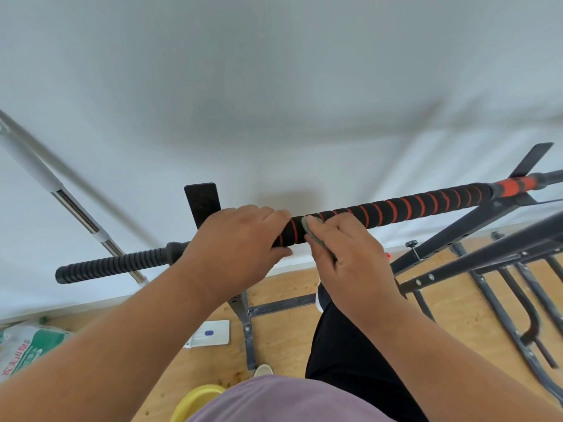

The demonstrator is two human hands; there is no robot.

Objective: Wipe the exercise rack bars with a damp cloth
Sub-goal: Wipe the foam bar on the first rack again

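1. Leftmost, a printed sack [21, 345] lies on the wooden floor [283, 330] against the wall; we cannot tell what is in it. A chrome pole [76, 211] leans across above it.
2. Next, the rack's top bar [396, 205] begins with a ribbed black end grip [109, 264] that juts out past our hands.
3. Our left hand [234, 245] wraps over the bar, fingers curled across the top and thumb underneath. We judge it is there to steady the bar while the other hand rubs.
4. Just beside it, our right hand [350, 257] pinches a grey-green cloth [313, 231] between thumb and fingers and presses it against the black foam with red spiral stripes. The cloth is mostly hidden under the fingers, so its dampness cannot be told.
5. Below our arms, a yellow container [195, 400] stands on the floor near our body; only its rim shows, and we cannot see its contents. A small white card-like object [210, 333] lies beyond it.
6. Rightward, the striped foam runs on to an orange end band [511, 185], apparently not yet wiped, with black frame rails [475, 260] below it.
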